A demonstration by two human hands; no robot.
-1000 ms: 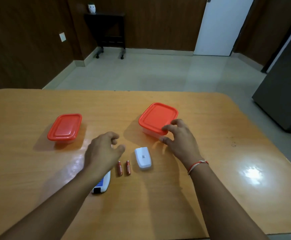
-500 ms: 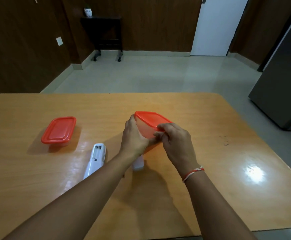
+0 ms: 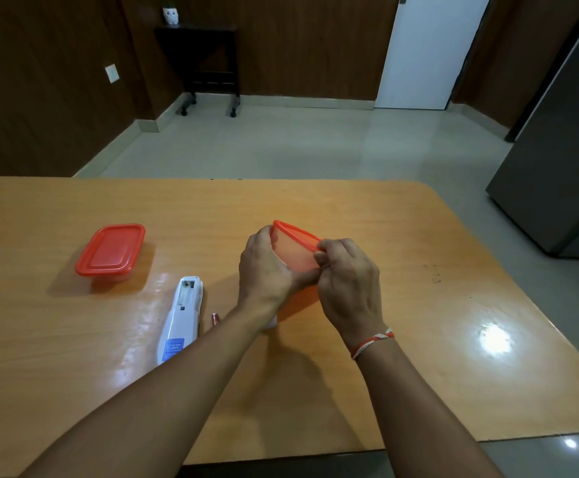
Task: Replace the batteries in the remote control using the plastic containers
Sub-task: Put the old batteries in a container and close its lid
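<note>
Above the wooden table [image 3: 419,305] I hold a clear plastic container with a red lid [image 3: 296,248], tilted so the lid faces away. My left hand [image 3: 263,270] grips its left side and my right hand [image 3: 346,281] pinches the lid's right edge. A white remote control [image 3: 181,315] lies face down to the left with its battery bay uncovered. One end of a small copper-coloured battery [image 3: 215,319] shows beside it; my left forearm hides the rest. A second red-lidded container [image 3: 110,251] sits closed at the left.
A bit of white, the remote's battery cover [image 3: 271,322], peeks out below my left wrist. Beyond the table are a tiled floor, a dark side table [image 3: 201,60] against the wall, a white door [image 3: 426,50] and a grey cabinet [image 3: 557,160] at the right.
Both hands went to the right container and lifted it off the table, tilting it. My left hand left the remote, which now lies uncovered on the table.
</note>
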